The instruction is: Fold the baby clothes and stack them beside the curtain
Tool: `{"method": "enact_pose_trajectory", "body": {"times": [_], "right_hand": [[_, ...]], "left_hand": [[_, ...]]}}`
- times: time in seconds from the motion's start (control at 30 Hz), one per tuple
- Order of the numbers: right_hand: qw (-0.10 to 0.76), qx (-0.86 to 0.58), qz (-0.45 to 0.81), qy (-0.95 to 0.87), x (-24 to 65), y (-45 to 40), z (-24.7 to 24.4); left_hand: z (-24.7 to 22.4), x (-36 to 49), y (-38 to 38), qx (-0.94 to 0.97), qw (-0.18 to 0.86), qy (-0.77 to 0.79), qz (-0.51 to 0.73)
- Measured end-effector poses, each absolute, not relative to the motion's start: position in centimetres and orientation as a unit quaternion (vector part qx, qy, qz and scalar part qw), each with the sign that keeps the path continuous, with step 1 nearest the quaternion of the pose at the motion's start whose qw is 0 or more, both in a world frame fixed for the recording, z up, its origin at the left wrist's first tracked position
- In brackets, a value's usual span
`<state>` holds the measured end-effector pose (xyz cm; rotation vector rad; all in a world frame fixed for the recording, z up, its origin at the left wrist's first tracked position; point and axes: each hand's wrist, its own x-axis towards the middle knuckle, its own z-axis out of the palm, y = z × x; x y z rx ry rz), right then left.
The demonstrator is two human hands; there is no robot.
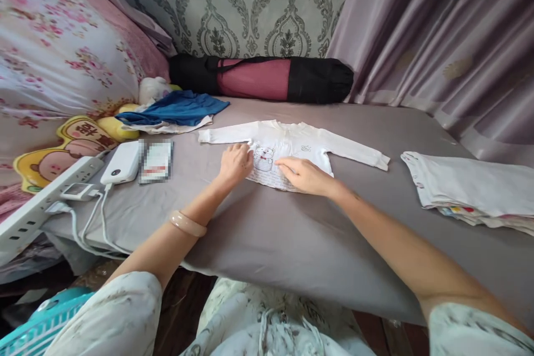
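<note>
A small white long-sleeved shirt [287, 136] lies spread front up on the bed, sleeves stretched to both sides. A bear drawing and lines of print show on its front. My left hand [237, 164] is closed at the shirt's left side edge, just below the sleeve, its fingertips partly hidden. My right hand [306, 176] rests over the lower front of the shirt, fingers stretched out toward the bear drawing. The hem shows between my two hands.
To the right is a stack of folded white clothes [471, 183]. A blue garment [179, 108], a power bank [122, 162], a pixelated flat item [156, 161] and a power strip [50, 200] with cables lie left. A black-and-pink roll bag [254, 78] lies along the wall.
</note>
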<state>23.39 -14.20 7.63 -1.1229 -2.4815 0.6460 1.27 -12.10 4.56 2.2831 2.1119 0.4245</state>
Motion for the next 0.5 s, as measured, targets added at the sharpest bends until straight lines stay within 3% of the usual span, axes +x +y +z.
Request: {"method": "enact_pose_trajectory", "body": {"times": [0.23,0.5], "right_hand": [[0.111,-0.428,0.14,-0.886,15.8,-6.3,4.0],[0.046,-0.509,0.139,-0.848,12.8,-5.4,2.2]], "left_hand": [[4.6,-2.2,-12.6,0.64,0.097,0.756,0.096],[4.7,-3.1,-12.4,0.643,0.215,0.723,0.133]]}}
